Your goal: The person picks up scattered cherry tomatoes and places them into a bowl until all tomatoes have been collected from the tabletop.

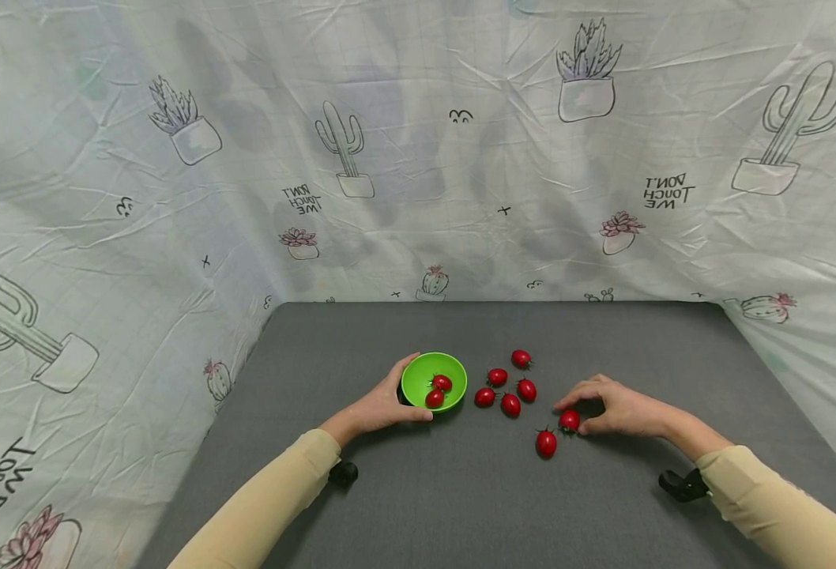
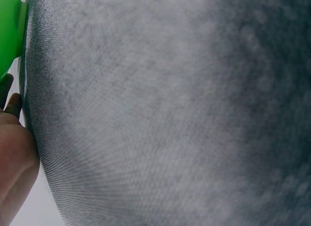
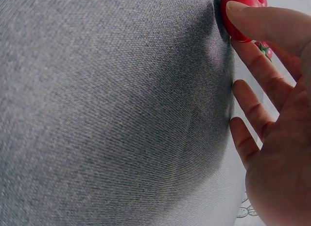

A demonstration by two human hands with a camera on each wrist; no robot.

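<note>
On the grey table stands a small green bowl (image 1: 418,375) with two red cherry tomatoes (image 1: 435,397) in it. My left hand (image 1: 384,407) holds this bowl from its left side, thumb along the near edge and fingers around the far side. In the left wrist view only part of the bowl (image 2: 7,31) and of the hand shows. At the right, my right hand (image 1: 624,408) has its thumb and fingertips around a cherry tomato (image 1: 570,420) on the table. The right wrist view shows the thumb against that tomato (image 3: 238,22), the other fingers spread apart.
Another cherry tomato (image 1: 546,443) lies just left of and nearer than the one at my right hand. Several more tomatoes (image 1: 510,405) lie loosely grouped right of the bowl. A white cloth (image 1: 418,158) printed with cacti hangs behind the table (image 1: 461,506) and along its sides.
</note>
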